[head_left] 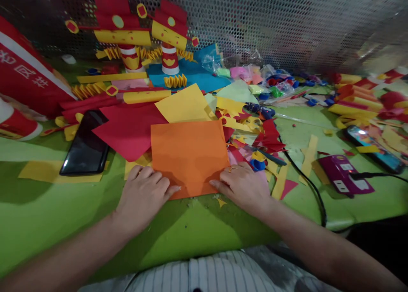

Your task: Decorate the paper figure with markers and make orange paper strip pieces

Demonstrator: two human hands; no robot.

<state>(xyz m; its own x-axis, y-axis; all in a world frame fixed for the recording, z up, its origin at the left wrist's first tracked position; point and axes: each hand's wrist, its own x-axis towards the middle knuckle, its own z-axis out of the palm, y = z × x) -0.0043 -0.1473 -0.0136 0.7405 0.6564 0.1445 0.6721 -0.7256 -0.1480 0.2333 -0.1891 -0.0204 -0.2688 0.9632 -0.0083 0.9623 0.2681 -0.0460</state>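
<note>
Two hands, the left hand (143, 191) and the right hand (245, 185), are at the near corners of one orange sheet (189, 149), which lies in front of the person on the green desk (188, 230). The fingers of each hand are bent inward, and both thumbs lie on the sheet close to its near edge; whether the fingers pinch the paper or only press it, one cannot tell.

The sheet looks like coloured paper, so it is probably very light, quite flexible, and easy to crease or tear. It should not be very slippery, but it may slide over the red paper (132, 128) and the yellow sheet (183, 105), which are beside its far part. The near corners seem a good place to hold, with gentle and equal pressure.

Both near corners are covered by the hands, and the fingertips are mostly hidden. What lies under the orange sheet is not visible. The paper scraps (269, 139) on the right overlap too much to be counted, and the red bag (27, 66) is cut off by the left border.
</note>
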